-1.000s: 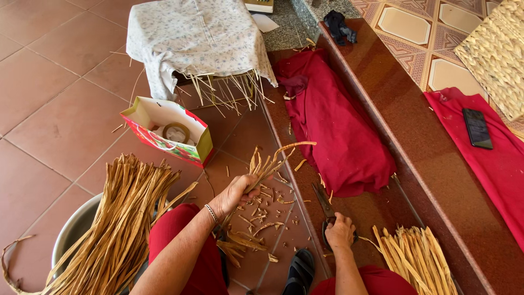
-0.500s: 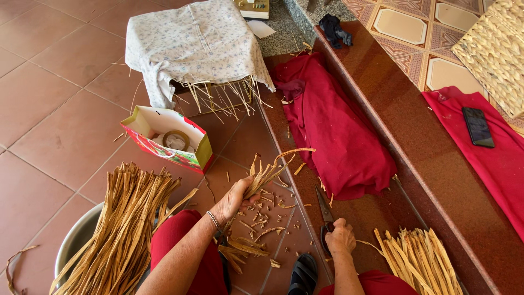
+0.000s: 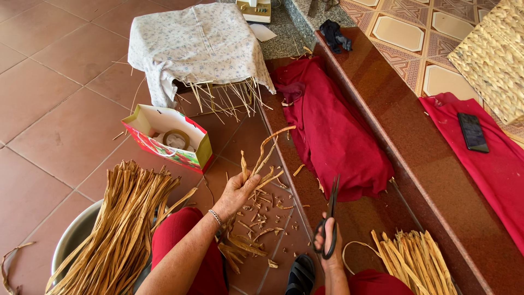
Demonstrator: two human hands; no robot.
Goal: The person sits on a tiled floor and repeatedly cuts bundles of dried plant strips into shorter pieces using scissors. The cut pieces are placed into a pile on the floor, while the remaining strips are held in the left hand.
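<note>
1. Scissors (image 3: 331,213) now stand in plain sight in the head view, black-handled, blades closed and pointing up and away; half a second ago they were mostly hidden low beside the step.
2. The right hand (image 3: 329,243) is closed through the scissor handles, and it has lifted slightly from where it rested before.
3. The left hand (image 3: 236,191) is closed around a small bunch of dried straw strips (image 3: 262,166), whose curled ends fan up and to the right; the grip and its place match the earlier frame.
4. The scissors are near the bunch but apart from it, to its right.
5. Trimmed scraps (image 3: 256,224) lie scattered on the tiled floor (image 3: 60,131) under the left hand, as before.
6. A large bundle of straw (image 3: 117,229) rests in a metal basin (image 3: 73,243) at lower left, and a second bundle (image 3: 412,265) lies on the lower step at right.
7. A red-and-green paper bag (image 3: 166,139) holding a roll of tape sits beyond the left hand; behind it a patterned white cloth (image 3: 196,46) covers more straw.
8. A dark red cloth (image 3: 333,131) is draped on the step, and a phone (image 3: 472,132) lies on another red cloth (image 3: 491,175) at far right.
</note>
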